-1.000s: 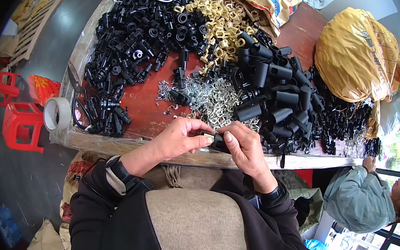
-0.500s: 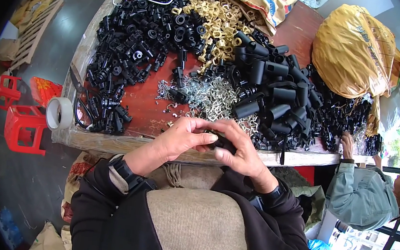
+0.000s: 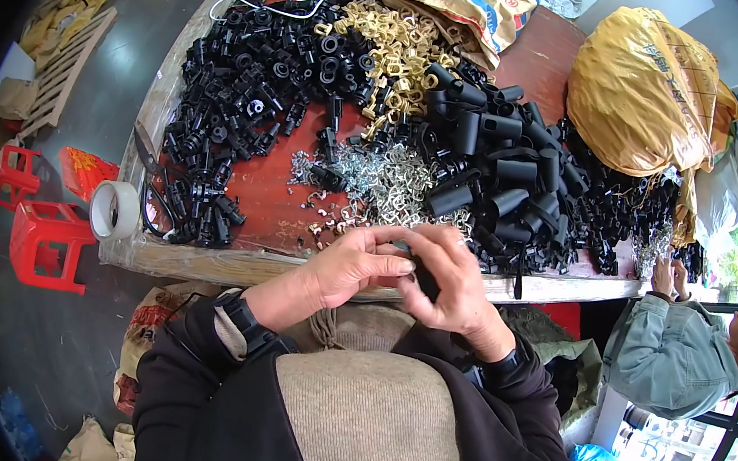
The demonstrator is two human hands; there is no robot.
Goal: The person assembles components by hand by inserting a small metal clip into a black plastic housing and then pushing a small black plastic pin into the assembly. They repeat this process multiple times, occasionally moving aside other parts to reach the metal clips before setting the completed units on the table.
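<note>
Over the near edge of the tabletop (image 3: 272,201), red with a pale rim, both hands meet. The right hand (image 3: 455,286) is partly curled, thumb and fingers around a small black part (image 3: 425,282), mostly hidden in the grip. The left hand (image 3: 346,269) is bent in against it, thumb drawn close to the fingers; I can't tell whether it pinches anything. Just beyond lies a heap of small bent silver metal clips (image 3: 403,187). To its right are matte black hollow cylinders (image 3: 514,172); farther off, brass-coloured metal loops (image 3: 400,38); to the left, a spread of black plastic fittings (image 3: 231,78). A roll of whitish tape (image 3: 104,209) stands at the left corner. At the far right, near a bulging yellow sack (image 3: 639,97), a co-worker (image 3: 678,352) sits, hands at the edge.
</note>
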